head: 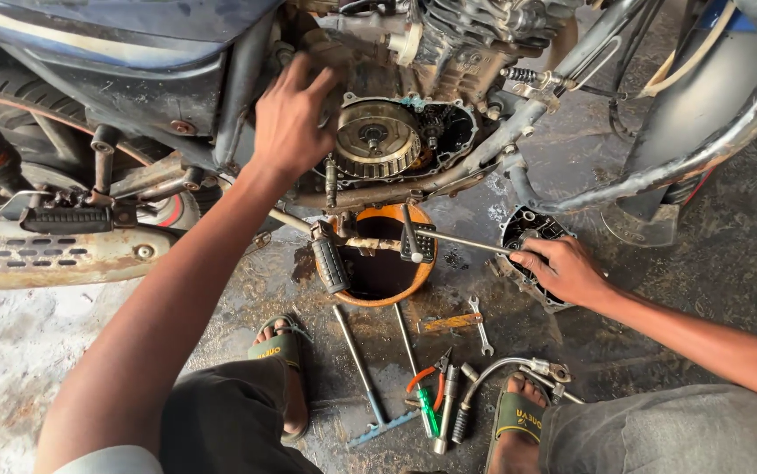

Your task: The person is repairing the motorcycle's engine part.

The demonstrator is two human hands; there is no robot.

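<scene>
Right hand (563, 268) holds a thin steel rod (466, 240) over an oily orange pan (427, 279)

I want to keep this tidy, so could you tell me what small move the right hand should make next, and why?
Probably lift the engine cover off the wet floor. The right hand already rests on it, while the left hand is up on the engine beside the exposed clutch.

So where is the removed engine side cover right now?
In the head view, the engine cover lies on the floor at right, under the right hand, beside the orange oil pan.
</scene>
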